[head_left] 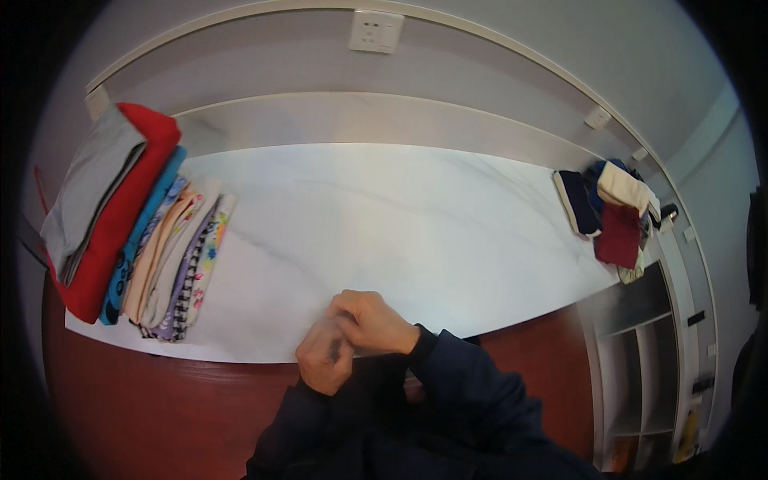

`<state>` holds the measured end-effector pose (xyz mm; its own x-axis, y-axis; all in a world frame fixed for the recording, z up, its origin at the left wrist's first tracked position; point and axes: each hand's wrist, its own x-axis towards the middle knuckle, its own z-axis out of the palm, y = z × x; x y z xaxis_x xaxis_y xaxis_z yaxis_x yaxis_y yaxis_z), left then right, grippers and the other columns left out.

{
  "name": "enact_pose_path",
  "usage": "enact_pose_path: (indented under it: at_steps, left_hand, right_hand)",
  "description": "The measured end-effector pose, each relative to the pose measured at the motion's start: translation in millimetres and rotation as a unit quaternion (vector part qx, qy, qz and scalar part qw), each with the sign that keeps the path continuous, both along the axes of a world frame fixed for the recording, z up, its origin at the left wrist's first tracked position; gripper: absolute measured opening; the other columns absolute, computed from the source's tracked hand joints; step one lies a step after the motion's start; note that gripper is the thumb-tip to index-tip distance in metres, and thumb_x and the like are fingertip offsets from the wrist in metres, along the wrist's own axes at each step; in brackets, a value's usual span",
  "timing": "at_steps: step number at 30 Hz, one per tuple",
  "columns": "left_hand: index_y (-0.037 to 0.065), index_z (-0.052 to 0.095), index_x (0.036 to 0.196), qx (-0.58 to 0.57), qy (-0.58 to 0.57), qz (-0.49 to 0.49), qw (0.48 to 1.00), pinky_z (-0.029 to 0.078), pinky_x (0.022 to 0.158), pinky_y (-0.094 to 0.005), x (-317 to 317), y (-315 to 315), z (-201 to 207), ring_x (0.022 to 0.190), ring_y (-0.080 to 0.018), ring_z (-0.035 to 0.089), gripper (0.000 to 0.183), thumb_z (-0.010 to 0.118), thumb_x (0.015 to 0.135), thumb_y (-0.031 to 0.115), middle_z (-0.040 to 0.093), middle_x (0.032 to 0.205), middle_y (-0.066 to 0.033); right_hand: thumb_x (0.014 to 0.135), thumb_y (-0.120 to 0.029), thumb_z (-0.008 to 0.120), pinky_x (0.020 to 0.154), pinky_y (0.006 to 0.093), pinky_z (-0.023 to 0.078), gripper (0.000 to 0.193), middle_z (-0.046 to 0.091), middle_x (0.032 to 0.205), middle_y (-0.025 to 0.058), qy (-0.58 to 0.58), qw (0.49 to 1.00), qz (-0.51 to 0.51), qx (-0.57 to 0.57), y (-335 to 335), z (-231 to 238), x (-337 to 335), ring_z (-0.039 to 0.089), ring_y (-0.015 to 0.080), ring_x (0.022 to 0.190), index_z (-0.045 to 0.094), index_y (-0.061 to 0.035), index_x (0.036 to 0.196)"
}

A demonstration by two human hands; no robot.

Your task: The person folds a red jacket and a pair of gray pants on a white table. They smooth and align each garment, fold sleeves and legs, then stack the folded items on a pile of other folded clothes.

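At the near edge of the white marbled table [320,216], my left hand [326,357] and my right hand [372,320] are brought together. Both have curled fingers, and the right one lies against the top of the left. Nothing shows between them, though the insides of the palms are hidden. A tall stack of folded clothes [120,208] stands at the table's left end, in grey, red, blue and several printed fabrics. Over at the far right end sits a smaller pile of folded garments [618,232], dark blue, cream and maroon.
A low upstand [336,120] runs along the table's back, with a wall socket [376,32] above it. Open shelving [636,360] stands beyond the right end. Red-brown floor [184,416] shows below the near edge.
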<state>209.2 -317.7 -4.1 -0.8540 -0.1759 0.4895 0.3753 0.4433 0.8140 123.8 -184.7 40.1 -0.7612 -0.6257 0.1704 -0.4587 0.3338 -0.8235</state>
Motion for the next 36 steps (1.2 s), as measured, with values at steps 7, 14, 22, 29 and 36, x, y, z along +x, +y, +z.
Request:
enact_pose_path:
  at_steps: [7, 14, 22, 29, 36]
  left_hand:
    - [0.002, 0.066, 0.087, 0.044, -0.043, -0.042, 0.997, 0.051, 0.063, -0.0398, -9, 64, -1, 0.072, -0.0347, 0.064, 0.003, 0.067, 0.085, 0.0, 0.064, 0.084, -0.0153]
    - [0.0, 0.068, 0.088, 0.057, -0.066, -0.083, 0.993, 0.051, 0.063, -0.0373, -28, 133, 1, 0.068, -0.0329, 0.064, 0.002, 0.066, 0.089, 0.001, 0.066, 0.079, -0.0154]
    - [0.001, 0.068, 0.088, 0.015, -0.069, -0.151, 0.986, 0.047, 0.053, -0.0313, -45, 205, 13, 0.056, -0.0225, 0.061, 0.004, 0.068, 0.086, -0.002, 0.064, 0.074, -0.0122]
    - [-0.001, 0.067, 0.093, -0.031, -0.074, -0.23, 0.97, 0.044, 0.054, -0.0251, -57, 242, 22, 0.059, -0.0132, 0.059, 0.009, 0.07, 0.086, -0.006, 0.063, 0.071, -0.0101]
    - [-0.001, 0.068, 0.094, -0.048, -0.052, -0.273, 0.959, 0.048, 0.055, -0.027, -68, 267, 22, 0.061, -0.0186, 0.065, 0.012, 0.07, 0.084, -0.008, 0.066, 0.074, -0.0126]
  right_hand:
    - [0.088, -0.01, 0.067, 0.061, 0.0326, 0.051, 0.009, 0.068, 0.072, 0.013, -0.061, 0.993, -0.1, -0.02, 83, 2, 0, 0.065, 0.0232, 0.062, 0.065, -0.0013, 0.088]
    - [0.093, -0.009, 0.067, 0.062, 0.0237, 0.049, 0.01, 0.066, 0.075, 0.0002, -0.097, 0.942, -0.302, -0.108, 256, -26, -43, 0.059, 0.0059, 0.069, 0.069, -0.0016, 0.087]
    - [0.094, -0.018, 0.067, 0.038, 0.0256, 0.03, 0.01, 0.06, 0.073, 0.0018, -0.104, 0.706, -0.618, -0.33, 502, -8, -102, 0.044, 0.0085, 0.044, 0.065, -0.0084, 0.09]
    - [0.093, -0.013, 0.069, 0.039, 0.0238, 0.036, 0.009, 0.063, 0.071, 0.0036, -0.092, 0.657, -0.666, -0.342, 580, -15, -154, 0.049, 0.0084, 0.047, 0.062, -0.0077, 0.089]
    - [0.084, -0.021, 0.08, 0.039, 0.0293, 0.033, 0.029, 0.057, 0.063, 0.0014, -0.079, 0.611, -0.742, -0.263, 591, -10, -183, 0.046, 0.0116, 0.042, 0.056, -0.01, 0.073]
